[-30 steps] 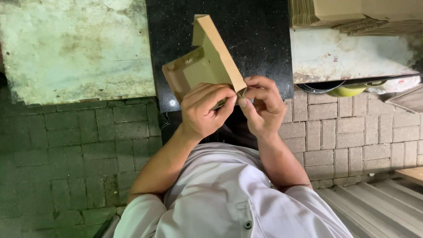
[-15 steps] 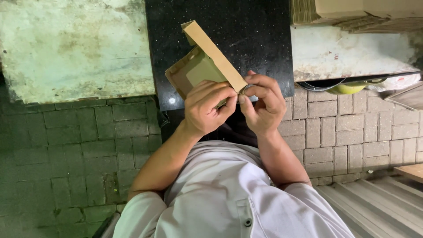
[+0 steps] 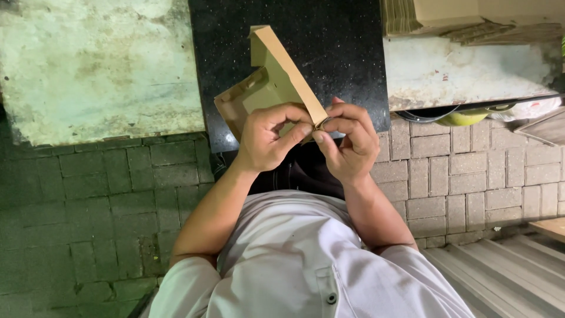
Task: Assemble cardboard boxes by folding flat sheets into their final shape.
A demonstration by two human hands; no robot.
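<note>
While both hands meet at its near corner, the half-folded tan cardboard box blank (image 3: pixel 272 82) runs up and away from the fingers: long axis goes from near-right, at the fingertips, to far-left over the black speckled stone slab (image 3: pixel 341 35). So the box lies on the far side of both hands, held in the air, not resting on the slab as far as I can tell.

Left hand (image 3: pixel 272 136): fingers curled, thumb and forefinger pinched shut on the box's near edge & lower flap. Right hand (image 3: pixel 347 141): fingers bent in, tips pressed on the same corner from the right side; small gap btwn the two hands, nearly touching. Both equally near the corner; left covers more of the panel.

Count: 1 box blank in hand, 2 hands, 1 dark slab. Far right, a stack of flat brown cardboard (image 3: pixel 459 17) on a worn pale ledge (image 3: pixel 459 70); exact no. of sheets can't be told. Far left, 1 greenish stained concrete block (image 3: pixel 94 65). Grey brick paving (image 3: pixel 88 200) below.
</note>
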